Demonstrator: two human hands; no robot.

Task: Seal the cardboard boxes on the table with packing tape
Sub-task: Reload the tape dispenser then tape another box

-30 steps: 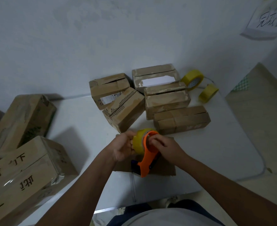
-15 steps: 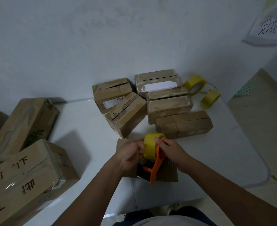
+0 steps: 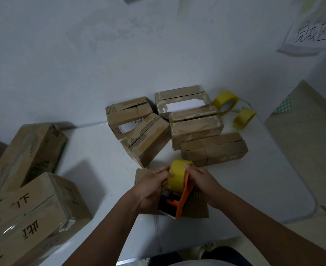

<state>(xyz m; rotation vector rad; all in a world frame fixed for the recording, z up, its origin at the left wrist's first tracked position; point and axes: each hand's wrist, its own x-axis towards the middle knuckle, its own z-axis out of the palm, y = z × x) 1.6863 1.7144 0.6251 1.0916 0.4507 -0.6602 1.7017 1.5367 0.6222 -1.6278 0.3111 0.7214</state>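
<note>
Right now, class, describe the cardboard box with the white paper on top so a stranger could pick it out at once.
Start at the white table and go to the cluster of small boxes at its far edge by the wall. Take the rearmost one, the box with the white paper, just left of the upright yellow tape roll. Only it has a long white strip across its top.

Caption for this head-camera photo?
Both hands, left and right, grip a yellow-taped orange dispenser above a cardboard box.
</note>
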